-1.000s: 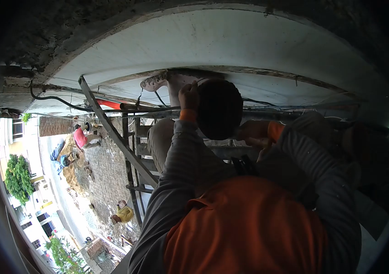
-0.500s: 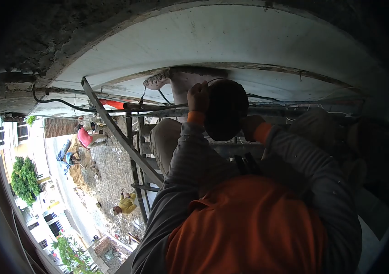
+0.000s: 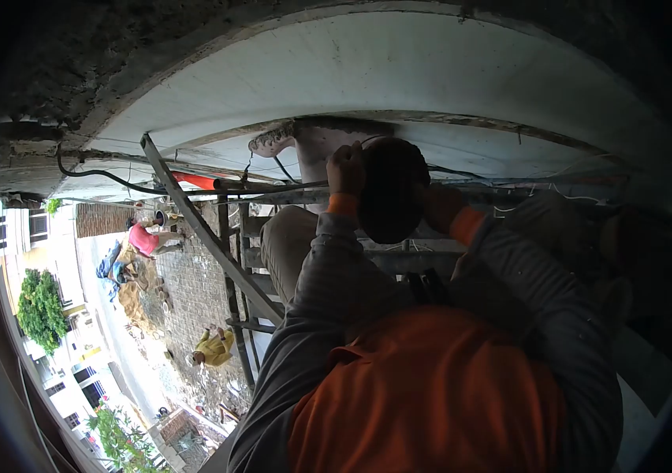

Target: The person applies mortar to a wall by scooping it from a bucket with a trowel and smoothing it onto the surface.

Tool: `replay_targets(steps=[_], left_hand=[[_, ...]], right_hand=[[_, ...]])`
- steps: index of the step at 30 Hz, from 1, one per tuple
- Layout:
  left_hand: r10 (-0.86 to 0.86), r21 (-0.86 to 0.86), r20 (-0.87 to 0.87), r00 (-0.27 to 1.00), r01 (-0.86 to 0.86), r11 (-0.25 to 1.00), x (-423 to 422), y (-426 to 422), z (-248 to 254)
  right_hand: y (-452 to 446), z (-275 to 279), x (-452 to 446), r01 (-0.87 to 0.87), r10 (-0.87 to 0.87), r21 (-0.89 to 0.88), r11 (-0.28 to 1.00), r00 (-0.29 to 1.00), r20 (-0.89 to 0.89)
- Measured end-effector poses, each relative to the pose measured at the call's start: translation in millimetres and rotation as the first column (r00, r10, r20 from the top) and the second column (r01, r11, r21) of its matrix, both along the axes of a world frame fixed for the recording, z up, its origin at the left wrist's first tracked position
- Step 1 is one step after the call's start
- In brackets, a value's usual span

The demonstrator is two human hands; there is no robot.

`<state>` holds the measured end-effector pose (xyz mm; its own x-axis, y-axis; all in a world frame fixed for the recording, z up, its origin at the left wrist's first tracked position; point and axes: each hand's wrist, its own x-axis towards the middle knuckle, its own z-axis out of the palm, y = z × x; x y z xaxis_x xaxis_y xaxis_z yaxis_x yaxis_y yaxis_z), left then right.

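A dark, round object [image 3: 390, 191], perhaps a bowl, sits between my two hands in front of my orange shirt. My left hand [image 3: 345, 170] is closed at its left edge, with the fingers pointing up. At its right side is my right hand [image 3: 439, 206], in deep shadow; its fingers overlap the dark surface and cannot be made out. Just behind the round object stands a pinkish, rough-edged moulded piece [image 3: 313, 151] against the pale curved panel [image 3: 399, 67].
A slanting wooden bar [image 3: 204, 225] crosses the scaffold on the left. A black cable [image 3: 103, 173] and a red item [image 3: 194, 180] lie near its top. Far below, a person in pink [image 3: 143, 239] and a person in yellow [image 3: 215, 348] are on the paved ground.
My right hand has moved up and inward, onto the right side of the dark round object. My left hand stays at its left edge. The view has shifted slightly.
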<state>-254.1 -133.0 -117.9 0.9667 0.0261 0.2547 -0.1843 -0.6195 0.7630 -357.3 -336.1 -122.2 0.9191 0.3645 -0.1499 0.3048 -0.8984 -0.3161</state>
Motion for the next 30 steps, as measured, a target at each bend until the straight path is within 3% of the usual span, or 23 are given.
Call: replay_targets(steps=[2, 5, 6, 12, 15, 21, 24, 27, 30], left_hand=[[0.014, 0.001, -0.016, 1.000, -0.014, 1.000, -5, -8, 9], [0.055, -0.044, -0.173, 0.983, -0.063, 0.997, -11, -13, 9], [0.073, -0.064, -0.247, 0.966, -0.091, 0.994, -11, -12, 9], [-0.009, -0.120, -0.186, 0.982, -0.014, 0.993, -14, -9, 3], [-0.020, -0.108, -0.136, 0.991, 0.006, 0.994, -12, -5, 5], [0.031, -0.169, -0.109, 0.994, -0.049, 0.984, -6, -5, 5], [0.036, -0.153, -0.081, 0.996, -0.048, 0.987, 3, 12, -5], [0.154, -0.229, -0.171, 0.973, -0.191, 0.955, 5, 22, -7], [0.157, -0.207, -0.133, 0.979, -0.183, 0.961, 6, 26, -13]], right_hand=[[5, 23, 28, 0.123, -0.121, -0.155, 0.980, 0.992, 0.023], [8, -7, 37, 0.142, -0.158, -0.292, 0.946, 0.987, -0.032], [10, -8, 37, 0.001, -0.026, -0.322, 0.947, 0.997, -0.074], [-6, -11, 49, -0.270, 0.205, -0.338, 0.902, 0.955, -0.216], [-21, -8, 53, -0.348, 0.294, -0.248, 0.904, 0.928, -0.231], [-16, -10, 53, -0.299, 0.214, -0.203, 0.932, 0.910, -0.356], [-14, -16, 48, -0.250, 0.217, -0.025, 0.968, 0.881, -0.420], [-4, -19, 35, -0.224, 0.248, 0.108, 0.969, 0.885, -0.394], [0, -53, 28, -0.229, 0.308, 0.225, 0.947, 0.848, -0.431]])
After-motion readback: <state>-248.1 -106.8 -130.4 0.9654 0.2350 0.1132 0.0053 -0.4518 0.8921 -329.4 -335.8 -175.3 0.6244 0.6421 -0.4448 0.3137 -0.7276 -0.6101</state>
